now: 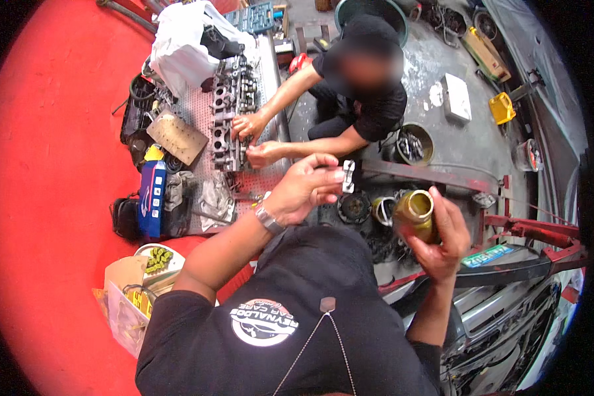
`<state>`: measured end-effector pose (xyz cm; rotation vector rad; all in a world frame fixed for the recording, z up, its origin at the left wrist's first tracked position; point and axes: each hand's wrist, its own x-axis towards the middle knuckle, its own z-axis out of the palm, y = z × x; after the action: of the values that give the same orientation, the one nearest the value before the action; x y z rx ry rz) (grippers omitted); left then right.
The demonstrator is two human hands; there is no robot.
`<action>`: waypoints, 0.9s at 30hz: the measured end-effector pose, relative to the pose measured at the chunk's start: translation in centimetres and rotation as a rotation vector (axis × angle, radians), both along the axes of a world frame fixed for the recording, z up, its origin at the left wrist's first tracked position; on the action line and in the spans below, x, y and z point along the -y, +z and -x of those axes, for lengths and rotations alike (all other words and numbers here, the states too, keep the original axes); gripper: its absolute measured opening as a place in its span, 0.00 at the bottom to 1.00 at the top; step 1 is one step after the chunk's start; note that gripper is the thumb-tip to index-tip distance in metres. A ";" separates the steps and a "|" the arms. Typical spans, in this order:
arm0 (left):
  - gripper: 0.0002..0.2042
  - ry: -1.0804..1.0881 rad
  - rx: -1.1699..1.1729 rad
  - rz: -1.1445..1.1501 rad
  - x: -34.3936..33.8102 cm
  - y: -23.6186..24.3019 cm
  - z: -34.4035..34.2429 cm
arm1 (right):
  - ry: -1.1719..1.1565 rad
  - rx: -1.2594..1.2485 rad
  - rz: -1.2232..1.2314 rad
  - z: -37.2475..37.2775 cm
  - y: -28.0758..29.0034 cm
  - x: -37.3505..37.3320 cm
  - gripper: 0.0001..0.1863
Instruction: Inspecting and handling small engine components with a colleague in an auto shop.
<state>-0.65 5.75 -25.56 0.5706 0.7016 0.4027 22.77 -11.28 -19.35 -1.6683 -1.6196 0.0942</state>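
My left hand point(313, 185) pinches a small silver metal part point(348, 177), shaped like a cap, in the middle of the view. To its right, my right hand point(442, 237) grips an open glass jar point(416, 214) with yellow-brown contents, its mouth facing up. Beyond my left hand, a long engine cylinder head point(221, 99) lies on a perforated metal bench point(201, 115). A co-worker in black point(379, 115) leans over from the far side, with both hands point(251, 129) on the cylinder head.
A red floor point(46, 165) lies at left. White cloths point(181, 39), a blue box point(152, 198), a brown sheet point(175, 135) and tools surround the bench. A cardboard box point(125, 310) sits lower left. Red steel bars point(541, 231), a bucket of parts point(416, 142) and vehicle parts point(488, 330) are at right.
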 end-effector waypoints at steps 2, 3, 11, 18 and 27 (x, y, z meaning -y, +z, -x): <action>0.13 -0.006 -0.021 -0.034 0.4 0.3 0.2 | -0.001 0.045 -0.020 0.0 -0.5 0.0 0.36; 0.13 -0.014 -0.003 -0.030 0.6 0.2 0.2 | -0.007 0.052 -0.024 0.0 -0.7 0.2 0.36; 0.13 0.026 0.033 0.004 0.1 -3.0 2.4 | -0.007 0.004 -0.030 1.3 -0.8 -0.1 0.36; 0.13 0.113 0.054 0.031 0.0 -4.4 3.3 | 0.023 -0.020 -0.030 1.4 -1.5 -0.8 0.35; 0.13 0.178 -0.076 0.081 0.8 -6.4 3.8 | 0.063 -0.075 -0.026 1.5 -2.1 -1.3 0.39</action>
<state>-4.48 4.91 -31.95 0.4504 0.8409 0.5178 21.30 -9.99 -21.47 -1.5762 -1.6099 0.1649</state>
